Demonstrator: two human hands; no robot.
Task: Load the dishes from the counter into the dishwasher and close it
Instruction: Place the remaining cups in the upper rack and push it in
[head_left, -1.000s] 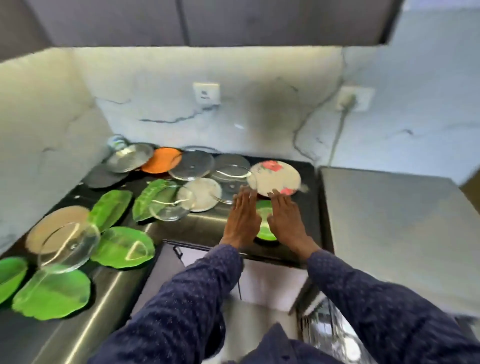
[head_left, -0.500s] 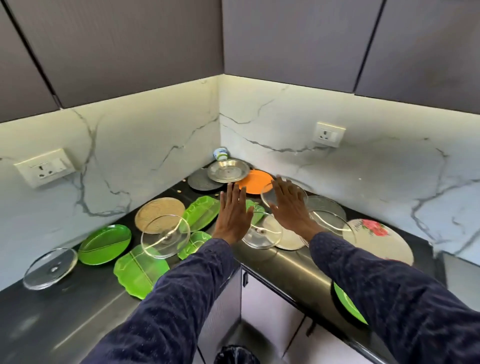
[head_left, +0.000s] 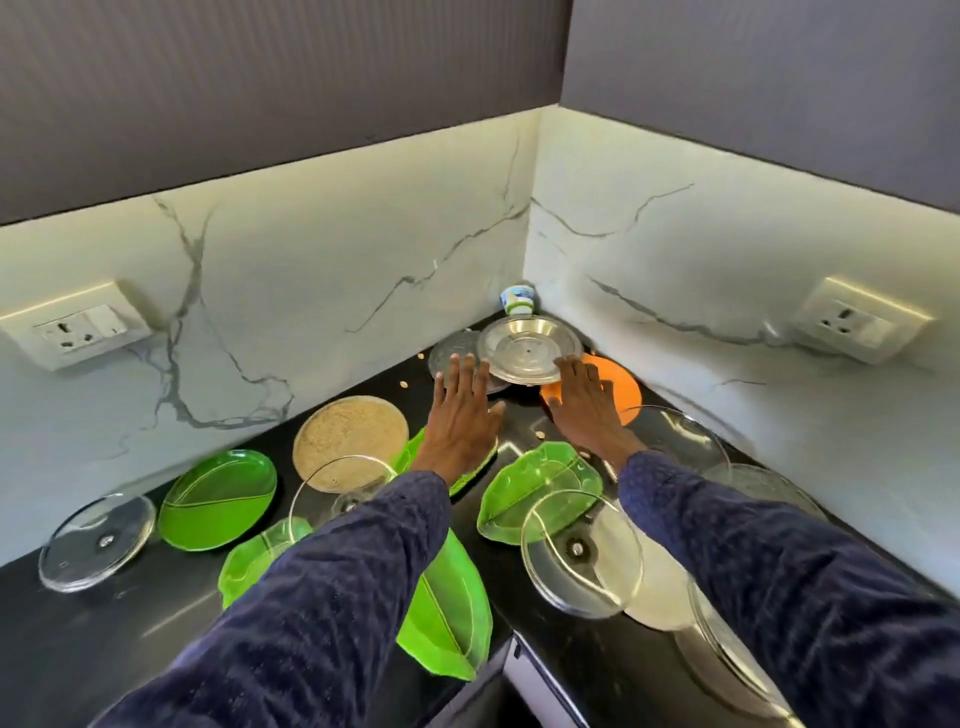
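Both hands reach into the counter's back corner, fingers straight and spread, gripping nothing. The left hand (head_left: 462, 410) and right hand (head_left: 582, 402) flank a round steel plate (head_left: 530, 349) — lying flat, rim up, with no long axis — overlapping an orange plate (head_left: 615, 387). Half a second ago the hands hovered nearer, over the glass lids (head_left: 582, 553).

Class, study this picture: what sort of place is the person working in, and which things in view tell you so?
Most likely a home kitchen, at a corner of the worktop. A dark counter is spread with plates and glass lids, such as the steel plate, under a marble-look backsplash with a wall socket and cabinets above.
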